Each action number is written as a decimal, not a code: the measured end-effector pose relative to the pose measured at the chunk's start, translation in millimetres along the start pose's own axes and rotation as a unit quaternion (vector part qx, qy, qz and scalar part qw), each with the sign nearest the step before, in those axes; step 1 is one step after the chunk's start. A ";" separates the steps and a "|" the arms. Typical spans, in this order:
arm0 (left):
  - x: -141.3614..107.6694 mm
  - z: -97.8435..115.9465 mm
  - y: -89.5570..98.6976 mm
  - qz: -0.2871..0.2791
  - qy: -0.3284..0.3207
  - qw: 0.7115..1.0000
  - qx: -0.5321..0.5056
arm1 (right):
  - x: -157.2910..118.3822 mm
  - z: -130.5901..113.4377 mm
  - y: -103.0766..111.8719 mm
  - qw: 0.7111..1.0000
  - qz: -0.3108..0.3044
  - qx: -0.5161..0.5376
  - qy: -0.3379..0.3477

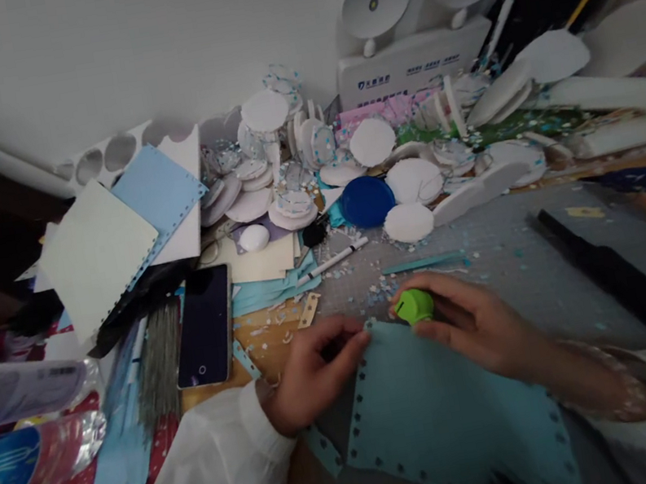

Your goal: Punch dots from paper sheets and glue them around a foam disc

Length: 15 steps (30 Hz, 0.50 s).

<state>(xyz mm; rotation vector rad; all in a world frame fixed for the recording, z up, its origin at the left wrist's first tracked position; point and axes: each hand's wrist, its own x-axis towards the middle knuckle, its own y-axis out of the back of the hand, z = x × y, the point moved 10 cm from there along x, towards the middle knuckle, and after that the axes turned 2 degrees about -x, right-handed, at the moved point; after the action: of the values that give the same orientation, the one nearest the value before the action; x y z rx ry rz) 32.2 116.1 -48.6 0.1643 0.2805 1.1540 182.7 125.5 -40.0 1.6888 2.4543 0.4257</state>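
A teal sheet [450,411] lies at the front of the table, with small punched holes along its left, lower and right edges. My left hand [325,369] pinches the sheet's upper left corner between thumb and fingers. Just right of that corner, at the sheet's top edge, my right hand [472,316] is closed around a small green punch [414,307]. Under the left wrist a narrow punched teal strip [324,450] shows.
Left of my hands lie a phone [204,325], bottles [31,464] and a pale sheet [99,259]. White foam discs, a blue lid [367,201] and a white pen [332,263] lie behind. A black strap-like object [627,282] is at the right.
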 end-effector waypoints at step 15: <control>4.6 -16.8 -0.3 0.012 0.070 0.992 -0.107 | -24.1 -58.6 -18.8 0.943 -0.098 -0.183 0.259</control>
<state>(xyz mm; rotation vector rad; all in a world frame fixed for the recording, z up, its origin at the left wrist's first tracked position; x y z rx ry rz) 29.1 119.9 -65.4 -0.1032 0.2758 1.2132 159.1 87.7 8.8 1.2831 2.6090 1.3491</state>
